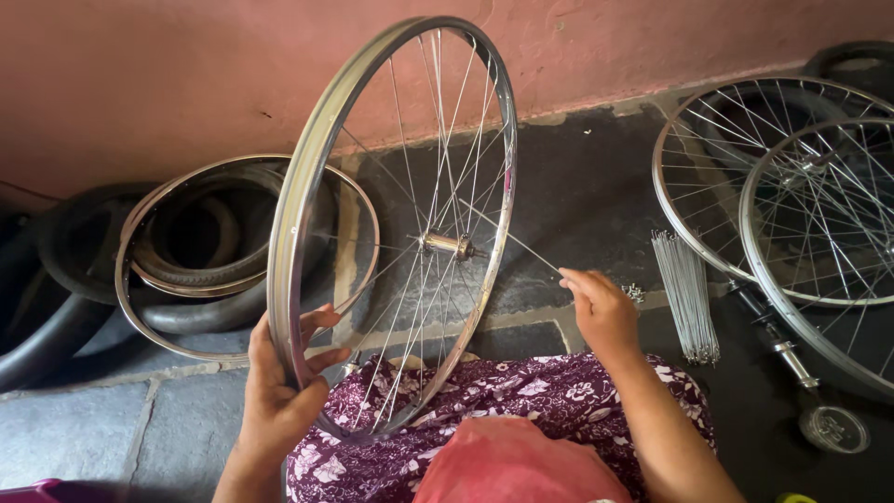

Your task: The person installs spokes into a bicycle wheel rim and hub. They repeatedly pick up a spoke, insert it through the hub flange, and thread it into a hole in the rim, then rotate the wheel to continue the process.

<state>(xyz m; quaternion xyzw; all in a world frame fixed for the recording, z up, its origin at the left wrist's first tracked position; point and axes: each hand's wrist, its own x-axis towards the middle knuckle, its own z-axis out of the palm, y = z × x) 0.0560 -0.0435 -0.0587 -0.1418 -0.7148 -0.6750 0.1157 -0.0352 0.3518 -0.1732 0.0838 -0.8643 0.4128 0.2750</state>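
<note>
A shiny metal bicycle wheel rim [307,177] with thin spokes and a hub [447,245] stands upright on my lap, which is covered by purple flowered cloth [549,396]. My left hand [279,382] grips the rim at its lower left edge. My right hand [601,307] pinches the outer end of a loose spoke [512,237] that slants from the hub side toward my fingers, to the right of the rim.
A bundle of loose spokes [687,293] lies on the dark stone floor at right, beside two spoked wheels [792,186]. Bare rims [149,242] and black tyres [56,279] lean against the pink wall at left. A small round lid [833,428] lies at lower right.
</note>
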